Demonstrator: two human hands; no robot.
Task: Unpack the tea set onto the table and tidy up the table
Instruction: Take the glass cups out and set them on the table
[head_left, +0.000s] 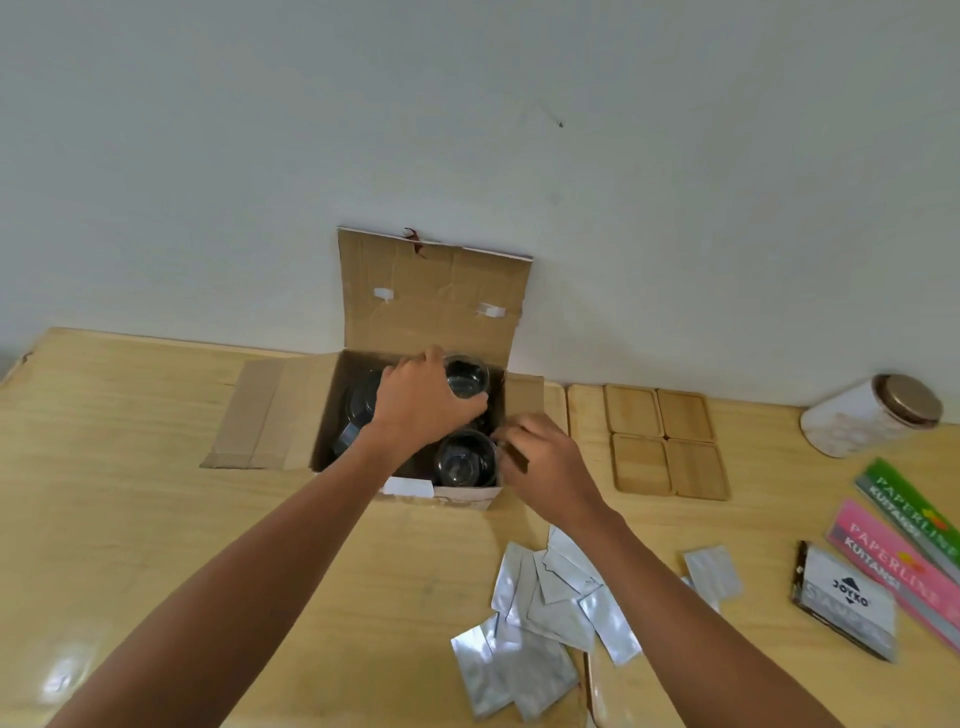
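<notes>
An open cardboard box stands on the wooden table against the wall, its lid flap up. Inside are clear glass cups and a dark glass teapot at the left. My left hand is wrapped around a glass cup at the box's far right. A second glass cup sits in the near right corner. My right hand rests at the box's right wall beside that cup, fingers pinched on the box edge. Several square wooden coasters lie on a wooden tray right of the box.
Several silver foil sachets are scattered on the table in front of the box. At the far right lie a white jar with a brown lid, green and pink receipt books, and a staples packet.
</notes>
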